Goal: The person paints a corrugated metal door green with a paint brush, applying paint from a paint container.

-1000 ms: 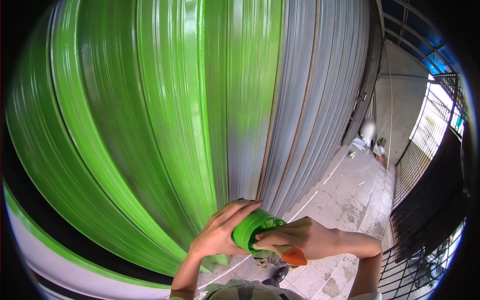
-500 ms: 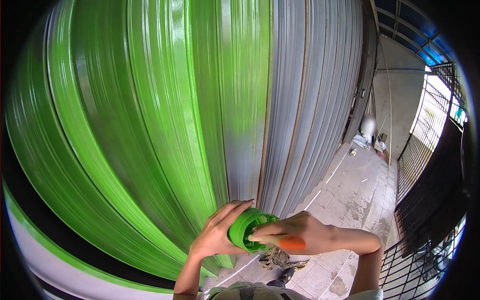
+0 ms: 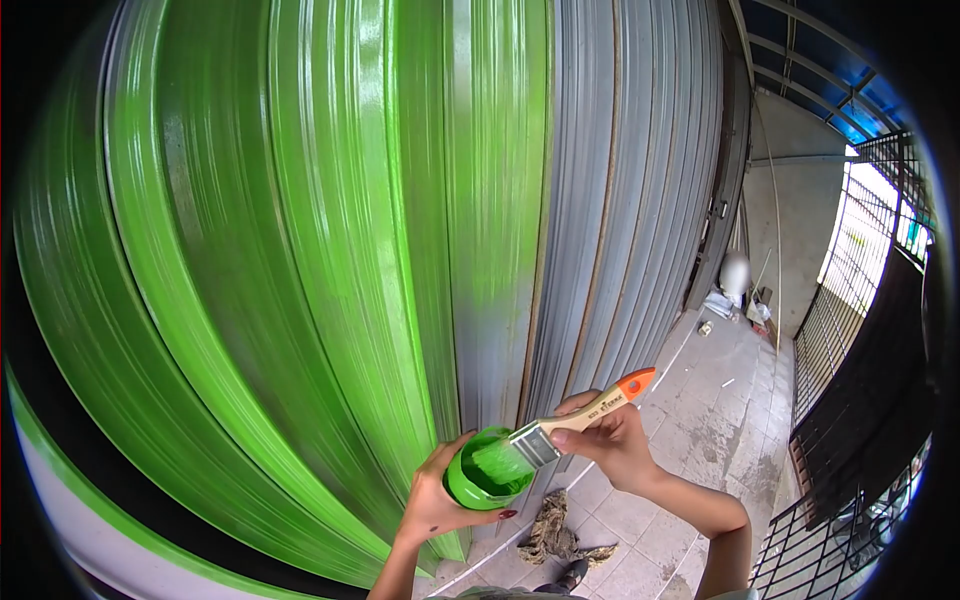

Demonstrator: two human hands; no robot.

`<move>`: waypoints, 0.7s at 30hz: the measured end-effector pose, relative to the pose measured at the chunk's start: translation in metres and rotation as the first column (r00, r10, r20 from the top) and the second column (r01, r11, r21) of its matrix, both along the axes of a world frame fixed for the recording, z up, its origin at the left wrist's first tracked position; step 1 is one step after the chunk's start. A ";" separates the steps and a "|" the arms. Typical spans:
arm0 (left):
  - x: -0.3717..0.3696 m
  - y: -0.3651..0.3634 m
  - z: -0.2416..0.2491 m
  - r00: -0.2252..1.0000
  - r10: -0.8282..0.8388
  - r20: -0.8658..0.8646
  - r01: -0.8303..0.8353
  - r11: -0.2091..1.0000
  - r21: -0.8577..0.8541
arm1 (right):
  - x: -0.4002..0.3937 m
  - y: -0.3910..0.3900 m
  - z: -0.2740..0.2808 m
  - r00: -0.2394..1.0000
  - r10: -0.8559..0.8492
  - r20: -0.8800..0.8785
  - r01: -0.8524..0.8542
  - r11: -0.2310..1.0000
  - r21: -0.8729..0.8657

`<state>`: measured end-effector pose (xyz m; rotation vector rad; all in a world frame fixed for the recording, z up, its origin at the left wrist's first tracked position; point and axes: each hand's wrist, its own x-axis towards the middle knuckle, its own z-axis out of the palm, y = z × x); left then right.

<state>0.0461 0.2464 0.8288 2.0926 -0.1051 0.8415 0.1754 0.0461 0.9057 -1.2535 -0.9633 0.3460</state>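
Observation:
My left hand (image 3: 432, 498) is wrapped round a green paint cup (image 3: 462, 488), its open mouth tilted toward me with wet green paint inside. In my right hand (image 3: 612, 447) is a paintbrush (image 3: 592, 412), pinched near the metal ferrule. Its wooden handle with an orange end points up and right. The green-coated bristles (image 3: 502, 462) are at the cup's mouth, partly over the paint. Right behind the cup stands a ribbed metal shutter (image 3: 340, 250), green on the left and middle, bare grey on the right.
A crumpled brown rag (image 3: 552, 530) lies on the tiled floor (image 3: 690, 430) below my hands, near a dark shoe (image 3: 572, 574). Along the right runs a black metal grille (image 3: 825, 535). Assorted items (image 3: 755, 305) sit by the far wall.
My right hand has drawn back up and right from the cup, and the brush now shows at full length. The cup has shifted slightly left and down in view.

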 end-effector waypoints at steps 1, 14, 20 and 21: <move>0.002 0.000 -0.009 1.000 -0.022 -0.020 0.020 0.997 -0.077 | 0.007 0.002 0.000 0.999 -0.015 -0.038 0.016 0.999 0.032; -0.005 -0.012 -0.037 0.978 -0.198 -0.071 0.156 0.908 -0.389 | 0.081 0.107 0.008 -0.443 -0.406 0.800 0.155 0.844 0.514; -0.016 -0.011 -0.047 0.984 -0.155 -0.088 0.109 0.915 -0.387 | 0.079 0.090 -0.048 -0.328 -0.093 0.940 0.184 0.970 0.160; -0.017 -0.011 -0.049 0.986 -0.143 -0.088 0.100 0.920 -0.379 | 0.082 0.090 -0.046 -0.307 -0.052 0.950 0.183 0.977 0.112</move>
